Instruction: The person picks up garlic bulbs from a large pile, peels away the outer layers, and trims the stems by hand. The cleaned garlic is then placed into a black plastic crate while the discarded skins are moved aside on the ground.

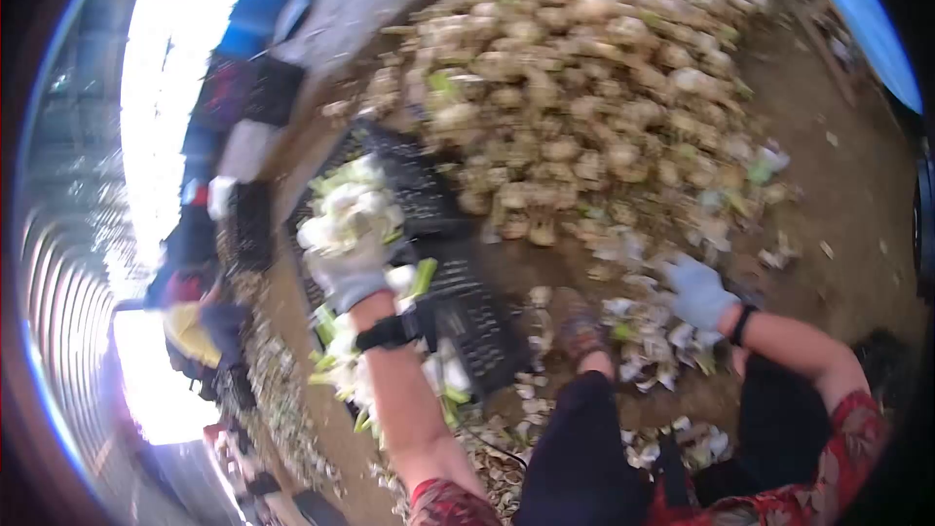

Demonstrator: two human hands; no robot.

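My left hand [353, 280], in a pale glove, reaches over a black plastic crate [424, 185] and touches or hovers just above white trimmed bulbs [353, 205]. Its fingers blur into the bulbs, so a grip cannot be made out. More white bulbs with cut green stems [341, 360] lie under and beside my left wrist. Off to the right, my right hand [699, 294], also gloved, is low over loose white peelings [657, 351]. Motion blur hides whether its fingers hold anything. A large heap of brownish, untrimmed bulbs [584, 88] rises in front of me.
A second black crate section [472, 317] stands near my shoe [581, 331]. Peelings litter the brown ground around my legs. At the left, another person [200, 331] bends near a strip of scraps [282, 399]. Dark crates [248, 219] line the far left; a blue object [867, 19] is at upper right.
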